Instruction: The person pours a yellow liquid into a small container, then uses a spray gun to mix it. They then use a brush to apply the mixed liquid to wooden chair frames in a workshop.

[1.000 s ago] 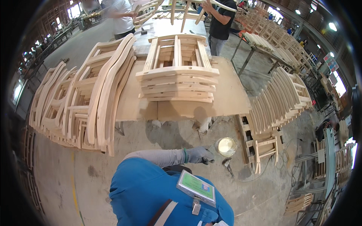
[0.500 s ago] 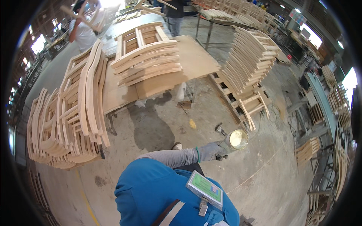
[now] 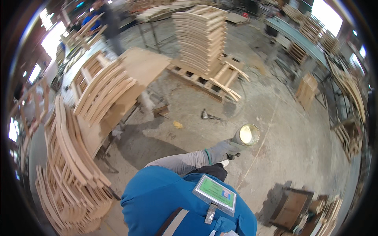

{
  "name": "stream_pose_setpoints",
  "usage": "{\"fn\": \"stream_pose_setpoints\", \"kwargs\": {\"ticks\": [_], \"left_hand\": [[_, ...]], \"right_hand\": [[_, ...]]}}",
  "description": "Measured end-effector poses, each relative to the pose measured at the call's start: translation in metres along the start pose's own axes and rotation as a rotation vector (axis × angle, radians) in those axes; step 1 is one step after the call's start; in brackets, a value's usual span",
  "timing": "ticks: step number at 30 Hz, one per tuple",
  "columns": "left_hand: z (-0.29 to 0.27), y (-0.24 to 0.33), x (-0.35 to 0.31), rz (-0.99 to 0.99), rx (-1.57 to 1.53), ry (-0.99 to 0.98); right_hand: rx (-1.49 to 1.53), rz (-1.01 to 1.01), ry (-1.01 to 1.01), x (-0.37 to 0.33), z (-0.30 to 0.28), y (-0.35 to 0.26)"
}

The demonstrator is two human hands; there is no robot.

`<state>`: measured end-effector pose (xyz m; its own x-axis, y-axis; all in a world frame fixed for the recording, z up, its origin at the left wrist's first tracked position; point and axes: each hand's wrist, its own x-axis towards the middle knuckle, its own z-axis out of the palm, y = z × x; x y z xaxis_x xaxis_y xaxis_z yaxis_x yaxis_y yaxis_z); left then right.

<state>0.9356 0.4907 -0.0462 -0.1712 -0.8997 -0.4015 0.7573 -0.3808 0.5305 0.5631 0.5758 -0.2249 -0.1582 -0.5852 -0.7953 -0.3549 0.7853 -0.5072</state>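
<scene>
My left hand [image 3: 221, 152], in a grey glove with a green cuff, reaches out ahead of my body. Its fingers are closed on the side of a round can [image 3: 258, 135] with pale yellow liquid [image 3: 246, 135] inside. The can is above the concrete floor, its opening facing up toward me. On the floor beyond it lies a dark hand tool [image 3: 210, 115]. My right hand does not show.
Wooden chair frames are stacked on a pallet [image 3: 193, 82] ahead and on a board-topped table [image 3: 143, 63] at left. More curved frames [image 3: 71, 157] lean nearby. A brown box-like piece [image 3: 291, 208] and wood pieces stand lower right. A person [image 3: 108, 25] is at far left.
My view has turned to the right, so the tables and stacks have shifted left in the picture. The can stays in my left hand; the brown piece at lower right has come into view.
</scene>
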Motion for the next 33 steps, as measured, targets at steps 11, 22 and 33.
{"fn": "stream_pose_setpoints", "kwargs": {"ticks": [11, 22, 33], "left_hand": [[0.098, -0.021, 0.136, 0.304, 1.299, -0.301], [0.191, -0.07, 0.318, -0.418, 0.377, -0.219], [0.301, -0.161, 0.427, -0.606, 0.547, -0.317]], "right_hand": [[0.271, 0.175, 0.379, -0.032, -0.086, 0.09], [0.546, 0.273, 0.515, 0.02, -0.165, -0.002], [1.22, 0.127, 0.709, 0.06, -0.286, 0.011]]}}
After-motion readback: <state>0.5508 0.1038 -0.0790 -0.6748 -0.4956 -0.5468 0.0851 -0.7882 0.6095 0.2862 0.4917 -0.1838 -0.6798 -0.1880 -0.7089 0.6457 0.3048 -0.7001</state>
